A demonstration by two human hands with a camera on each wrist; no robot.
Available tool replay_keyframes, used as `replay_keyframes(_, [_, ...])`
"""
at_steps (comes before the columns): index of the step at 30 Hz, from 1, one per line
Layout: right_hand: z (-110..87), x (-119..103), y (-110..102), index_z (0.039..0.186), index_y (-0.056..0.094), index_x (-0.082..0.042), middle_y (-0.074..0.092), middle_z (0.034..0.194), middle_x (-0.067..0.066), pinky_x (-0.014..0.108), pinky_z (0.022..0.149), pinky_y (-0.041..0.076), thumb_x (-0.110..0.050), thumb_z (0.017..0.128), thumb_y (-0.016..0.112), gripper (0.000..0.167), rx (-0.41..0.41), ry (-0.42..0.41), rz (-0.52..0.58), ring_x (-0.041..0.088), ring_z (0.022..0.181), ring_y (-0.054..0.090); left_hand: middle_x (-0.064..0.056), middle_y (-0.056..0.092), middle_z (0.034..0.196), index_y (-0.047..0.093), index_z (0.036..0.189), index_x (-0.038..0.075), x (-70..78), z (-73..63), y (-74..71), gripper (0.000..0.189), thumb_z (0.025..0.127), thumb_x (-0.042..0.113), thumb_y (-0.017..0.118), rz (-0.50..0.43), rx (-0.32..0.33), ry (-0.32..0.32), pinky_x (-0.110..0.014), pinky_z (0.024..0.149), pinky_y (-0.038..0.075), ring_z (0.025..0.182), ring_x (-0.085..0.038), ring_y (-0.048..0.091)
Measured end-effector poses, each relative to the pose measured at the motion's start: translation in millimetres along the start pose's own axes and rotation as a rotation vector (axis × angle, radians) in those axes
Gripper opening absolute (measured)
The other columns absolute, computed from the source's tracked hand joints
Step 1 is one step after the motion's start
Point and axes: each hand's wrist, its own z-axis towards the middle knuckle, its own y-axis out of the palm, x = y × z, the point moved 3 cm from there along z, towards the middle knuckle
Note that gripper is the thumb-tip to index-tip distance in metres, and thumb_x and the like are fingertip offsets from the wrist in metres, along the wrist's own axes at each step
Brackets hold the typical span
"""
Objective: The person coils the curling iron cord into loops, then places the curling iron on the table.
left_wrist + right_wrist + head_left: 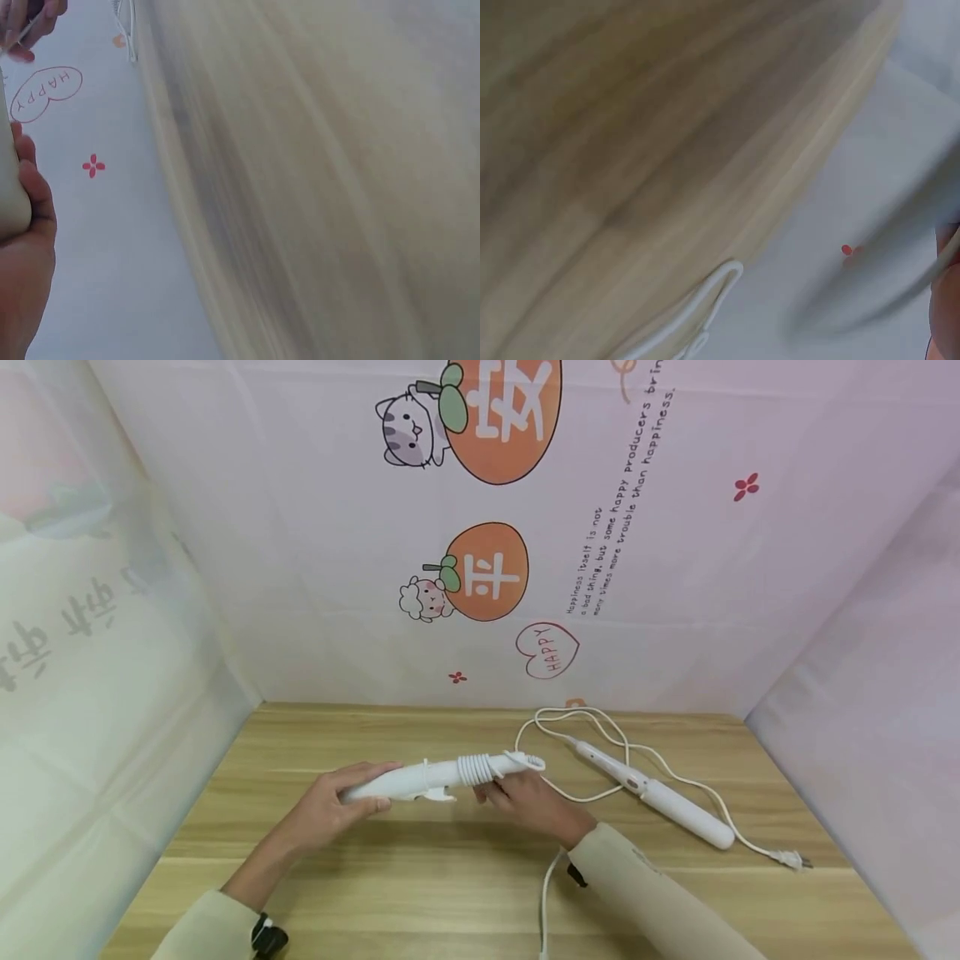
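My left hand (330, 806) grips one end of a white curling iron (405, 781), fingers behind it and thumb in front, and holds it level above the table. A small lever-like part (437, 795) sticks out on its lower side. White cord (475, 769) is wound in several turns round the other end. Below that end my right hand (536, 806) pinches the cord, whose loose length (545, 902) hangs past the wrist to the front. In the left wrist view the right-hand fingers (37, 26) hold a thin stretch of cord. The right wrist view is blurred.
A second white curling iron (675, 806) lies on the wooden table (360, 893) at the right. Its cord (660, 756) loops behind it and ends in a plug (789, 859). Printed cloth (337, 610) walls in the back and both sides.
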Motion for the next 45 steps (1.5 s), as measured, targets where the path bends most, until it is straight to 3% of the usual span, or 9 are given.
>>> replay_keyframes(2, [1.5, 0, 2, 0.084, 0.067, -0.013, 0.067, 0.08, -0.004, 0.021, 0.066, 0.048, -0.002, 0.11, 0.056, 0.03, -0.004, 0.021, -0.029, -0.001, 0.073, 0.05, -0.012, 0.069, 0.148, 0.068, 0.15, 0.024, 2.5, 1.2, 0.6, 0.052, 0.1, 0.025, 0.081, 0.027, 0.042, -0.011, -0.041, 0.091, 0.06, 0.12, -0.032, 0.069])
replay_keyframes(6, [7.1, -1, 3, 0.082, 0.066, -0.015, 0.064, 0.076, -0.007, 0.021, 0.065, 0.046, -0.009, 0.114, 0.053, 0.035, 0.002, 0.051, -0.072, -0.001, 0.068, 0.048, -0.012, 0.07, 0.147, 0.068, 0.15, 0.025, 8.7, 3.2, 1.3, 0.053, 0.099, 0.028, 0.082, 0.09, 0.115, -0.018, -0.051, 0.095, 0.06, 0.125, -0.038, 0.07])
replay_keyframes(11, [12.5, -6, 2, 0.09, 0.067, -0.013, 0.061, 0.074, -0.01, 0.022, 0.065, 0.046, -0.016, 0.117, 0.052, 0.031, -0.012, 0.069, -0.112, 0.0, 0.065, 0.044, -0.013, 0.074, 0.14, 0.069, 0.149, 0.022, 15.6, 5.1, 1.6, 0.054, 0.097, 0.022, 0.084, 0.193, 0.206, 0.012, -0.054, 0.093, 0.06, 0.12, -0.037, 0.071])
replay_keyframes(18, [13.3, -8, 0, 0.108, 0.074, -0.013, 0.06, 0.071, -0.013, 0.024, 0.069, 0.052, -0.018, 0.115, 0.057, 0.019, 0.004, 0.071, -0.17, -0.003, 0.065, 0.049, -0.012, 0.077, 0.131, 0.071, 0.146, 0.018, 23.6, 5.8, 4.4, 0.056, 0.093, 0.014, 0.087, 0.312, 0.268, 0.07, -0.056, 0.091, 0.059, 0.114, -0.034, 0.072])
replay_keyframes(24, [14.9, -6, -3, 0.102, 0.074, -0.012, 0.061, 0.069, -0.012, 0.017, 0.056, 0.04, -0.018, 0.112, 0.063, 0.017, 0.01, 0.072, -0.101, -0.006, 0.06, 0.046, -0.016, 0.078, 0.127, 0.072, 0.144, 0.014, 26.1, 6.4, 2.2, 0.056, 0.09, 0.009, 0.089, 0.409, 0.33, 0.139, -0.059, 0.088, 0.06, 0.112, -0.038, 0.073])
replay_keyframes(28, [15.6, -7, -6, 0.104, 0.076, -0.008, 0.063, 0.072, -0.009, 0.016, 0.057, 0.042, -0.017, 0.111, 0.065, 0.015, -0.014, 0.087, -0.053, -0.002, 0.062, 0.049, -0.015, 0.08, 0.123, 0.073, 0.142, 0.012, 24.2, 6.1, -2.4, 0.058, 0.087, 0.007, 0.091, 0.473, 0.363, 0.201, -0.057, 0.085, 0.062, 0.11, -0.036, 0.074])
replay_keyframes(36, [19.9, -16, -17, 0.102, 0.078, -0.009, 0.073, 0.086, -0.004, 0.02, 0.069, 0.053, -0.016, 0.107, 0.071, 0.011, -0.036, 0.031, -0.169, -0.001, 0.074, 0.057, -0.013, 0.08, 0.119, 0.074, 0.14, 0.013, 21.1, 2.2, -8.5, 0.057, 0.086, 0.01, 0.092, 0.627, 0.335, 0.3, -0.049, 0.08, 0.063, 0.104, -0.03, 0.074])
replay_keyframes(41, [22.6, -21, -21, 0.101, 0.077, -0.011, 0.069, 0.079, -0.007, 0.017, 0.062, 0.046, -0.017, 0.105, 0.073, 0.008, -0.067, 0.018, -0.157, -0.005, 0.067, 0.05, -0.014, 0.08, 0.119, 0.075, 0.138, 0.015, 17.1, -2.4, -11.0, 0.055, 0.086, 0.013, 0.092, 0.674, 0.285, 0.292, -0.05, 0.082, 0.065, 0.107, -0.032, 0.075])
replay_keyframes(45, [23.1, -23, -22, 0.103, 0.077, -0.011, 0.073, 0.086, -0.006, 0.016, 0.064, 0.048, -0.018, 0.106, 0.074, 0.008, -0.071, 0.016, -0.158, -0.005, 0.071, 0.054, -0.011, 0.08, 0.121, 0.076, 0.138, 0.016, 14.7, -5.4, -11.4, 0.054, 0.086, 0.015, 0.092, 0.674, 0.206, 0.29, -0.05, 0.083, 0.065, 0.109, -0.031, 0.075])
